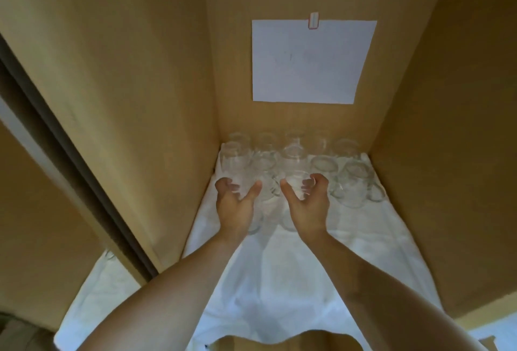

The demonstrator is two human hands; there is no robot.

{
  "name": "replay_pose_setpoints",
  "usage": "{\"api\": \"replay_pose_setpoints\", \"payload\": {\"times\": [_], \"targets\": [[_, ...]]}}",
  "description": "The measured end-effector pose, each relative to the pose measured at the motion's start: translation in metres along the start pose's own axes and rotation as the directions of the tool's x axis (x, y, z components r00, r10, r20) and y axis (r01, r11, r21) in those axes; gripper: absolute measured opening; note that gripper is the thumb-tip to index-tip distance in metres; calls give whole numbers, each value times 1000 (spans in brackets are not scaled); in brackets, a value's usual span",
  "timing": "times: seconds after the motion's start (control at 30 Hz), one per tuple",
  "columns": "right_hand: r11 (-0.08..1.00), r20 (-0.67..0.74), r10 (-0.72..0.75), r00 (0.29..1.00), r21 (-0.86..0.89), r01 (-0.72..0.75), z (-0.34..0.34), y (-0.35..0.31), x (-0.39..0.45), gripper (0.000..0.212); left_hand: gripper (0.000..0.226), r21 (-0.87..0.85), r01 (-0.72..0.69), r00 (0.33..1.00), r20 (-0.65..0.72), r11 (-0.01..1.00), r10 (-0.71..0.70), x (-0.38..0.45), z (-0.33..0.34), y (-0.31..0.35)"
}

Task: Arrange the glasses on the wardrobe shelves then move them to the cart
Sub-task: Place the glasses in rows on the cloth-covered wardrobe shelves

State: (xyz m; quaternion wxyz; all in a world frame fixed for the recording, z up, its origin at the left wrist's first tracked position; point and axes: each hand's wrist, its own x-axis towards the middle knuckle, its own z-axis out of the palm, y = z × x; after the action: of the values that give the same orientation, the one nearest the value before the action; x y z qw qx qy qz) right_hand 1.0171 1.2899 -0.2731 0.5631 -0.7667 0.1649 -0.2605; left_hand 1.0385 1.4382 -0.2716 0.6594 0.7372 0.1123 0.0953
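Forearms, two, bare, entering from 6 o'clock over a white cloth (pixel 268 280) lining the wardrobe shelf (pixel 316 336). Left hand (pixel 236 205): fingers and thumb curled round a clear glass (pixel 237 182) at 9 o'clock of the cluster. Right hand (pixel 306 199): likewise wrapped round a second clear glass (pixel 295 185) just beside it. Remaining glasses (pixel 324 166): rows against the back panel, crowded, rims near or touching. White paper sheet (pixel 310 62), clipped, at 12 o'clock. Handling advice: move both glasses straight, avoiding knocks with neighbours. Clearance: left side wall (pixel 126 98) close at 9 o'clock; open cloth toward 6 o'clock offers room.
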Motion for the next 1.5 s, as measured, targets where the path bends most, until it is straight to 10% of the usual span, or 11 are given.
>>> {"api": "replay_pose_setpoints", "payload": {"times": [0.5,1.03,1.5], "targets": [[981,256,67,964,-193,-16,-6,88,-9,121,99,237,-53,977,212,970,2,-12,-15,-39],[978,200,69,977,-208,-27,-5,92,-10,116,95,653,-140,984,173,744,33,8,-54,8],[974,186,53,981,-224,-10,-7,91,-14,102,53,894,-447,893,448,-37,37,19,-46,46]]}}
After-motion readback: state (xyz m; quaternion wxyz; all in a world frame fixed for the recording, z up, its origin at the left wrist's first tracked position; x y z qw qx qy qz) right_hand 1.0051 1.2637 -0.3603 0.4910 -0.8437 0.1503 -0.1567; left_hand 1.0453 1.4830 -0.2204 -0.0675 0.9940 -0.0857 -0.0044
